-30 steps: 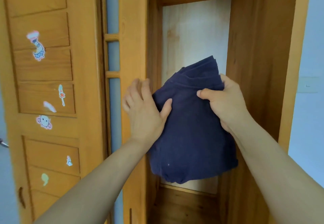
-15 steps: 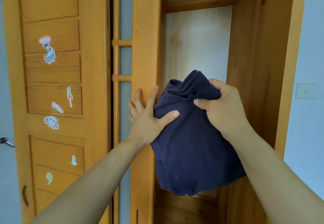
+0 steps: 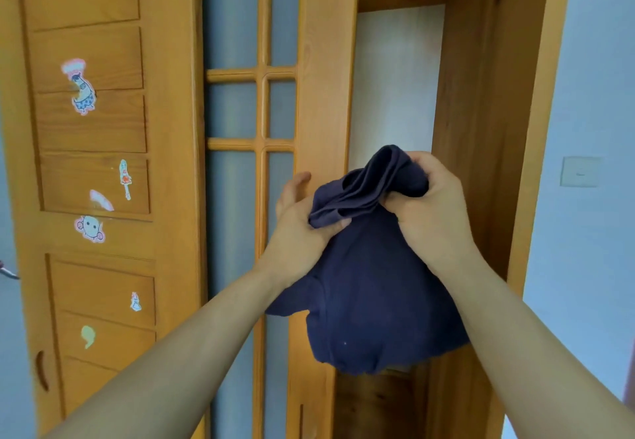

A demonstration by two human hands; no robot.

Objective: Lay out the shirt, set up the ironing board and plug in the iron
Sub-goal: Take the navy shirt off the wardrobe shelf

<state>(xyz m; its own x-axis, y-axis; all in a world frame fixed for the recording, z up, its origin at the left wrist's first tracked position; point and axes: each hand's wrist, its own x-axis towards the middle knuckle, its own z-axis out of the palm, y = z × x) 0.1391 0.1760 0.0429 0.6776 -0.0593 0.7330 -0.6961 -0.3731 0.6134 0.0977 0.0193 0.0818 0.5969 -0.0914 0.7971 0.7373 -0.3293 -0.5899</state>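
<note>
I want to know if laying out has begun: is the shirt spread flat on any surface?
No, the navy shirt hangs bunched in the air, gripped by the left hand and right hand.

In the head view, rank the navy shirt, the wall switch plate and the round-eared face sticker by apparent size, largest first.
1. Navy shirt, though it is nearest the camera.
2. Wall switch plate.
3. Round-eared face sticker, only slightly smaller.

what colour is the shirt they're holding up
Dark navy blue, plain, with no visible pattern. The shirt shows in the head view, gripped by both hands.
</note>
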